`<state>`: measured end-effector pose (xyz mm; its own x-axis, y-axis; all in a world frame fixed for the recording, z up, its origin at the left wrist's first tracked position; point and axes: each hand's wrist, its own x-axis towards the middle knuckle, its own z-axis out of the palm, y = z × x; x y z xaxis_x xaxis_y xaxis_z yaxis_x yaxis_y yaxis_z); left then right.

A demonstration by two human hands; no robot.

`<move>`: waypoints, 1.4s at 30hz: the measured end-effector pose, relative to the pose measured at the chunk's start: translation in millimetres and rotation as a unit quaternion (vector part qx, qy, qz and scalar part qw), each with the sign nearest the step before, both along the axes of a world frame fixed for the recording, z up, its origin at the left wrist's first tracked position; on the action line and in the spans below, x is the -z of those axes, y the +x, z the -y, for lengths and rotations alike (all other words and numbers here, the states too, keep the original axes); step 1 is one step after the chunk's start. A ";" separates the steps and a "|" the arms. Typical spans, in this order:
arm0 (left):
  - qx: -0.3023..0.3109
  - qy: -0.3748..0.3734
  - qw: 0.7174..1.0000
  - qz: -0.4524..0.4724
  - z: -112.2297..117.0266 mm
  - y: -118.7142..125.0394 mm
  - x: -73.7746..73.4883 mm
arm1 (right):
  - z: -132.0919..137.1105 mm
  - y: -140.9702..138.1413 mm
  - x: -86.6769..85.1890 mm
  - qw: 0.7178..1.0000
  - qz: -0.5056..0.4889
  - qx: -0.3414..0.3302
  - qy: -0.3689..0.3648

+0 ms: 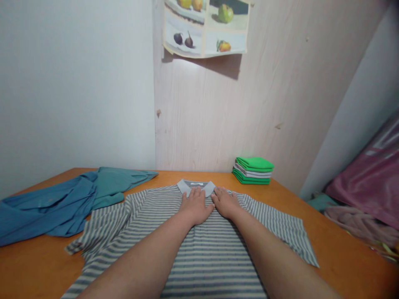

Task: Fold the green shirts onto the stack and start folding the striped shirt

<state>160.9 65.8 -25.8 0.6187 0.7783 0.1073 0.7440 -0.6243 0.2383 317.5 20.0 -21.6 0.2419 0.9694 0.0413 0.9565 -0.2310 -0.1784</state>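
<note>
A grey-and-white striped polo shirt (149, 224) lies spread flat on the orange wooden table (336, 245), its grey collar (195, 187) pointing away from me. My left hand (195, 206) rests palm down on the chest just below the collar, fingers stretched out and together. Beside it, my right hand (226, 202) lies flat the same way, nearly touching the left. Neither hand holds anything. The shirt's sleeves stretch out to either side.
Crumpled blue and teal garments (62, 203) lie at the table's left. A folded stack of green and grey clothes (253, 170) sits at the back right by the wall. Pink and purple fabric (368, 195) is heaped off the right edge. A fruit poster (205, 27) hangs above.
</note>
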 end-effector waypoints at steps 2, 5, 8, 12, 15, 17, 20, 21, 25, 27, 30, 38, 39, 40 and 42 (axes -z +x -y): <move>-0.003 -0.006 1.000 0.004 -0.4 -0.2 -1.5 | 0.8 0.0 1.8 1.000 0.002 0.011 0.007; -0.009 -0.008 1.000 0.009 -0.3 -0.4 -2.3 | 2.8 -1.4 1.5 0.999 0.009 0.016 0.034; -0.012 -0.010 1.000 0.018 0.4 -0.4 -1.7 | 4.2 -1.8 -0.3 1.000 0.008 -0.012 0.019; -0.018 0.000 0.997 0.072 -2.1 -1.2 -5.6 | 2.7 0.6 -1.2 0.999 0.003 -0.029 -0.019; -0.050 0.027 0.992 0.111 -11.0 -5.5 -12.6 | 0.2 1.9 -0.4 0.999 0.007 -0.028 -0.024; -0.088 0.040 0.988 0.119 -19.2 -11.4 -16.7 | -0.7 1.8 0.0 0.999 0.008 -0.028 -0.027; -0.136 0.055 0.982 0.121 -29.7 -22.2 -19.7 | -0.2 0.6 0.0 0.999 0.003 -0.025 -0.024; -0.146 0.059 0.980 0.119 -31.7 -25.3 -19.8 | 0.3 -0.2 -0.3 1.000 0.003 -0.021 -0.020; -0.153 0.064 0.981 0.096 -31.5 -30.5 -17.3 | 3.0 -5.9 -3.1 0.999 0.021 -0.016 0.024; -0.143 0.060 0.985 0.079 -29.2 -29.6 -15.2 | 3.8 -9.6 -4.8 0.999 0.019 -0.037 0.027; -0.131 0.047 0.989 0.054 -27.5 -27.5 -11.8 | 3.6 -13.4 -5.9 0.998 0.003 -0.065 -0.016; -0.123 0.019 0.992 0.020 -32.0 -27.2 -4.9 | 0.9 -11.0 -1.9 0.997 0.006 -0.065 -0.038; -0.122 0.019 0.992 0.019 -32.2 -27.4 -4.6 | 0.8 -10.9 -1.9 0.997 0.008 -0.064 -0.040; -0.121 0.020 0.992 0.018 -32.2 -27.6 -4.5 | 0.7 -11.0 -1.9 0.997 0.011 -0.063 -0.042; -0.119 0.019 0.993 0.016 -32.1 -28.3 -4.3 | 0.8 -11.3 -2.3 0.997 0.014 -0.062 -0.045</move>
